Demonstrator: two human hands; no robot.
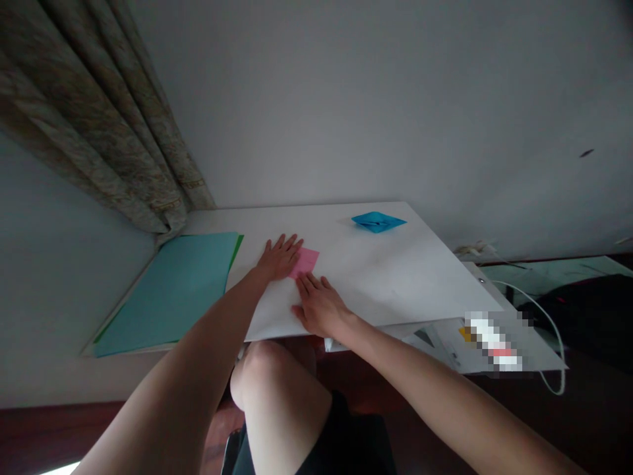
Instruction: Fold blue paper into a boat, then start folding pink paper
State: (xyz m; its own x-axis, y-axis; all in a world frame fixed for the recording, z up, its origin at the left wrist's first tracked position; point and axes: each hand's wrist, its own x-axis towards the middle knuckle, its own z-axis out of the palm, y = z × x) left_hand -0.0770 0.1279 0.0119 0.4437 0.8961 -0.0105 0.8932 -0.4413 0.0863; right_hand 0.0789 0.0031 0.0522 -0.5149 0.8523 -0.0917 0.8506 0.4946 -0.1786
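A small pink piece of folded paper [307,260] lies on the white tabletop [390,277]. My left hand [279,258] rests over its left side, palm down with the fingers spread. At its near edge, my right hand [319,305] lies low on the table, fingers stretched out and the fingertips touching the paper. The parts of the paper under my left hand are hidden. Farther back to the right sits a blue folded paper boat [378,222], apart from both hands.
Large light-blue sheets [173,290] with green edges showing lie at the table's left end. A patterned curtain [99,99] hangs at the left. The wall stands behind the table. A white cable [554,323] loops at the right, near a dark object [588,316].
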